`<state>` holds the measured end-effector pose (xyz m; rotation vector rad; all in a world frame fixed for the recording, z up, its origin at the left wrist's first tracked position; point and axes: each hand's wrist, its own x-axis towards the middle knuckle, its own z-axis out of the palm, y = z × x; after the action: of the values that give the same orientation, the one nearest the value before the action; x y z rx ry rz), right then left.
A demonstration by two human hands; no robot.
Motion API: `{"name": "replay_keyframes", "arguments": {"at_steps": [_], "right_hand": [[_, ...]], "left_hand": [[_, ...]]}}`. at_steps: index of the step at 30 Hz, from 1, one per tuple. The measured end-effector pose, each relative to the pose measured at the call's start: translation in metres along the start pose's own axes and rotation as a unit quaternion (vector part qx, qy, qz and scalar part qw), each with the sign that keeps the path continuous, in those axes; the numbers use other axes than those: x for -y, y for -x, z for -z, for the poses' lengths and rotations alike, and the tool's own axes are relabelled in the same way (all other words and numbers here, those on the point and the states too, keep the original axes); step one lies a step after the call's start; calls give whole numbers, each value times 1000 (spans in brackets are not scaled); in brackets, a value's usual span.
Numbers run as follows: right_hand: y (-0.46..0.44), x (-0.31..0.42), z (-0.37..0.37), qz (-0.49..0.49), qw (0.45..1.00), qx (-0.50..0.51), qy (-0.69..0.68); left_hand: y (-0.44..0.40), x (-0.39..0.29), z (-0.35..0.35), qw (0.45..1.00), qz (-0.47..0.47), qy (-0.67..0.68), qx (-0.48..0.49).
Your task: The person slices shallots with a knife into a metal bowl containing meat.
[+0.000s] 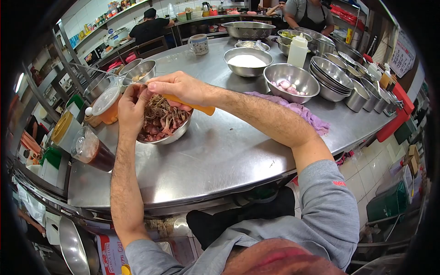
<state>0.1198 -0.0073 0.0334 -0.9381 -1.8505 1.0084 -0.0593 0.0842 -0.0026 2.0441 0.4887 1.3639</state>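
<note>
My right hand [179, 88] is closed around the orange handle of a knife [204, 109], its blade side towards my left hand. Fingers pinched, my left hand [132, 107] meets the right one; whatever small piece it grips is hidden by the fingers. Just below and beside both hands, a steel bowl [173, 138] holds reddish-purple shallots or small onions [156, 127] with dry, stringy roots or tops. Farther right, another steel bowl [293, 96] contains several peeled pinkish-white bulbs [285, 85].
Left of my arm stand a pitcher of dark liquid [98, 156] and a lidded orange tub [109, 107]. A purple cloth [300, 112], a bowl of white powder [247, 60], a squeeze bottle [298, 51] and stacked bowls [331, 78] occupy the steel table [206, 160]. Other people are across it.
</note>
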Motion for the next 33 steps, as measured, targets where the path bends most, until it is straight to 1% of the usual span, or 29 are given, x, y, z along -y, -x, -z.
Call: {"name": "replay_keyframes", "arguments": {"at_steps": [1,4,6,8,10,12,15,16,18,19,20,21,23,25,28,30,31,32,33], "right_hand": [[0,2,-1,-9,1000,-10,-1],[0,1,-3,-10,1000,-26,-1],[0,0,-3,-4,999,-36,2],[-1,-1,-2,2,1000,-23,-3],[-3,-4,-1,6,1000,-27,7],[-3,-4,1,-4,1000,-17,8],[-3,-2,2,-18,999,-24,-22],[-3,-1,3,-17,999,-26,-23],[-3,4,2,-55,996,-47,-61],[-3,4,2,-54,996,-45,-62],[-4,3,1,-32,998,-50,-36],[-5,3,0,-10,998,-54,-10],[-5,1,-2,5,998,-56,2],[-6,-1,-4,20,998,-59,14],[-5,2,-2,2,998,-67,-13],[-5,7,0,-77,990,-79,-90],[-7,3,2,-102,985,-84,-108],[-9,-2,8,-98,978,-41,-178],[-10,-2,9,-106,975,-26,-192]], "left_hand": [[0,-1,-1,998,-28,-47,-16],[1,-3,-3,998,-31,-40,-29],[1,-3,-1,999,-31,-27,-17],[0,-2,2,999,-33,-12,-5],[0,-1,6,996,50,63,32],[-1,2,5,996,51,66,42],[-2,2,4,998,52,25,32],[-2,1,2,997,52,46,15],[-1,-6,-6,996,52,66,-4],[-1,-10,-12,994,50,90,-41],[0,-13,-14,989,49,113,-78],[-1,-8,-11,989,51,109,-82],[-3,2,-4,984,59,157,-52],[-2,5,-3,984,68,156,-60],[-3,-2,-5,983,84,150,-60],[-4,-5,-3,990,68,122,-38],[-2,-9,-3,991,68,113,-33],[-4,-2,1,991,64,115,-12],[-3,-1,3,990,61,124,-2]]}}
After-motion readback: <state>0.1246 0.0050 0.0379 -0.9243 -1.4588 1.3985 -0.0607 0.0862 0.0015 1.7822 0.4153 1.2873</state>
